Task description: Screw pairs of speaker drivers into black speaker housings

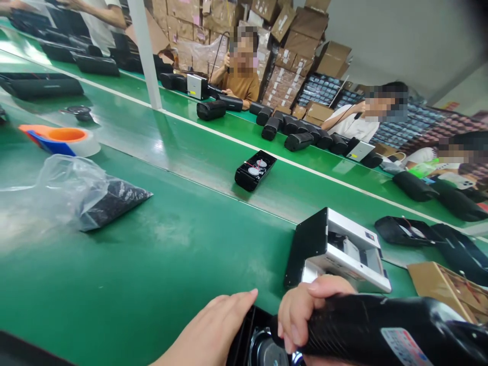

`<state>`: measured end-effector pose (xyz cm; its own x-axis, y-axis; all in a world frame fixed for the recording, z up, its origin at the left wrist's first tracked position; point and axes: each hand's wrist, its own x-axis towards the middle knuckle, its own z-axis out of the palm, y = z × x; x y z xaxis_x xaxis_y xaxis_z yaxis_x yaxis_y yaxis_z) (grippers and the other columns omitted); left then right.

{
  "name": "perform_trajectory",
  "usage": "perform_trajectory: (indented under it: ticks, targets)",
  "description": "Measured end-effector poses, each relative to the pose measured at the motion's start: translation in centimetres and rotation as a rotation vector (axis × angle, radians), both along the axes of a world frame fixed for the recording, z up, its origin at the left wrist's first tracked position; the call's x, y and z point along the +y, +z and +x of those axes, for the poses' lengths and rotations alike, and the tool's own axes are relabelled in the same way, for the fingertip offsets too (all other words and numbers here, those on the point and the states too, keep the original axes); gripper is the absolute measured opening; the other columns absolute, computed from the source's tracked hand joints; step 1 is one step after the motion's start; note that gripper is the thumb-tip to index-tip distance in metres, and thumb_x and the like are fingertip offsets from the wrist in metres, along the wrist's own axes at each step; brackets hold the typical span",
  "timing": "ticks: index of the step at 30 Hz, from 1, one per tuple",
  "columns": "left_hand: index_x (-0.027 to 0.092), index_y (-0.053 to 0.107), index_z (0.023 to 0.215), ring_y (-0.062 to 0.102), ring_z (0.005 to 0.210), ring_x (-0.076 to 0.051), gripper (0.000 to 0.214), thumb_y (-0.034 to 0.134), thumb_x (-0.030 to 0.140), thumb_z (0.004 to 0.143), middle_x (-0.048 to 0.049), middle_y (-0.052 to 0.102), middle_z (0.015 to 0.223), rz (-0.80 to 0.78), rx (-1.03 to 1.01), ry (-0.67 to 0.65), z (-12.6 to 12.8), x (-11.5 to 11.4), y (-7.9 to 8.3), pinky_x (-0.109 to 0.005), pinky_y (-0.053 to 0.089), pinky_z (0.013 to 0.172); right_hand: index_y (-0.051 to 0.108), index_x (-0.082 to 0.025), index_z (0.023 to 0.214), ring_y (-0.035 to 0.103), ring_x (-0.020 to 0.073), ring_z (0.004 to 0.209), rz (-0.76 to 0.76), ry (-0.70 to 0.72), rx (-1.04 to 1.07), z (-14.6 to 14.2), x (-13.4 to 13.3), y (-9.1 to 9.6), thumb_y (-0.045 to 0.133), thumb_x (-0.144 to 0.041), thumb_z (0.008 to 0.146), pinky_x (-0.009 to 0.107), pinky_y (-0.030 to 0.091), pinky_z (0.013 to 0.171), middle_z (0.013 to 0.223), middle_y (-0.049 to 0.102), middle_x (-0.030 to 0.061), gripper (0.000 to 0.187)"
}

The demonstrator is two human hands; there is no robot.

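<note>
From here I see my right hand (305, 315) at the lower right of the frame, clamped around a black speaker body (366, 325) with a woven-looking surface and a printed label (404, 348), its fingers (297, 315) curled over the top. My left hand (209, 325) lies open and flatter just beside it, and the two hands look apart, as far as I can tell from this angle. At the bottom edge, a round speaker driver (265, 351) sits in a dark housing (241, 338), partly hidden, and my left hand seems to rest against the housing's rim. Just above my hands, an opened white and black unit (335, 249) lies on the green conveyor belt (152, 274). Mid-frame sits an open black speaker shell (254, 170) with red wires. At the left are a roll of packing tape (61, 142) and a plastic bag of black parts (87, 195). Toward the upper right, two co-workers (240, 76) (351, 119) sit beyond a row of black speaker bodies (290, 127), with stacked cartons (293, 46) behind them
</note>
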<state>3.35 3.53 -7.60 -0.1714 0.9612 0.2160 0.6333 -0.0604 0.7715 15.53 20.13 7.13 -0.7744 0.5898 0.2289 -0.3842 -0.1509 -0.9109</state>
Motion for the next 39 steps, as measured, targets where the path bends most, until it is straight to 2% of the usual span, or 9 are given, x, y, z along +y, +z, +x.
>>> perform_trajectory:
  ticks: [2,8,15,18,24,29,35,39]
  targets:
    - [0.042,0.002,0.176,0.064,0.145,-0.04,0.136,0.095,0.033,0.077,-0.0124,0.056,0.168,0.008,0.001,0.004,0.1,0.0,-0.3,-0.057,0.055,0.122,0.076,-0.038,0.113,0.069,0.0186,0.052,0.007,0.007,-0.006,0.1,0.1,0.0,0.072,-0.064,0.101,0.031,0.061,0.055,0.066,0.075,-0.0035,0.029]
    - [0.038,0.005,0.177,0.063,0.146,-0.041,0.134,0.094,0.044,0.077,-0.0145,0.056,0.167,0.015,0.003,-0.004,0.2,-0.1,-0.5,-0.056,0.053,0.123,0.076,-0.035,0.111,0.068,0.0205,0.05,0.033,-0.008,-0.007,0.1,0.1,0.4,0.071,-0.065,0.101,0.034,0.061,0.053,0.065,0.075,-0.0021,0.032]
    - [0.038,0.008,0.177,0.062,0.146,-0.041,0.133,0.095,0.043,0.076,-0.015,0.055,0.168,-0.004,-0.009,-0.002,0.2,-0.2,-0.4,-0.057,0.053,0.122,0.075,-0.036,0.112,0.07,0.0203,0.051,0.002,0.003,0.009,0.3,0.1,-0.6,0.071,-0.063,0.103,0.033,0.061,0.054,0.065,0.077,-0.0023,0.029]
    - [0.035,0.009,0.178,0.062,0.147,-0.042,0.131,0.094,0.045,0.078,-0.017,0.055,0.168,-0.021,-0.003,-0.01,0.1,-0.2,-0.4,-0.057,0.053,0.122,0.075,-0.035,0.11,0.07,0.0211,0.051,0.019,-0.007,0.003,0.2,0.0,-0.3,0.071,-0.061,0.104,0.034,0.061,0.053,0.065,0.077,-0.002,0.027]
    - [0.04,0.005,0.177,0.063,0.146,-0.041,0.137,0.096,0.045,0.074,-0.0128,0.055,0.169,0.021,-0.014,-0.003,0.0,-0.2,-0.3,-0.058,0.055,0.121,0.077,-0.037,0.109,0.069,0.0207,0.051,0.024,-0.002,-0.002,0.0,0.0,0.5,0.07,-0.061,0.104,0.034,0.061,0.053,0.066,0.078,-0.0028,0.026]
    - [0.039,0.007,0.177,0.063,0.146,-0.042,0.139,0.098,0.04,0.072,-0.0136,0.055,0.169,0.004,-0.016,-0.008,0.1,-0.1,-0.1,-0.058,0.054,0.123,0.077,-0.036,0.107,0.07,0.0211,0.053,0.036,0.0,-0.002,0.4,0.1,0.0,0.069,-0.055,0.106,0.034,0.062,0.054,0.067,0.079,-0.0025,0.02]
    - [0.042,0.002,0.176,0.062,0.147,-0.041,0.14,0.097,0.041,0.073,-0.0124,0.054,0.169,-0.003,-0.028,-0.024,-0.1,-0.1,0.8,-0.059,0.054,0.122,0.078,-0.037,0.111,0.07,0.0239,0.05,0.056,0.085,-0.009,0.4,0.9,-0.2,0.073,-0.062,0.101,0.037,0.061,0.051,0.066,0.079,-0.001,0.027]
    - [0.041,0.003,0.176,0.062,0.147,-0.041,0.14,0.098,0.042,0.073,-0.0135,0.054,0.169,0.021,-0.028,-0.013,0.1,-0.2,0.6,-0.057,0.054,0.123,0.077,-0.038,0.113,0.072,0.0218,0.051,0.029,0.063,0.01,0.5,0.8,-1.2,0.069,-0.06,0.105,0.035,0.062,0.053,0.066,0.079,-0.0018,0.024]
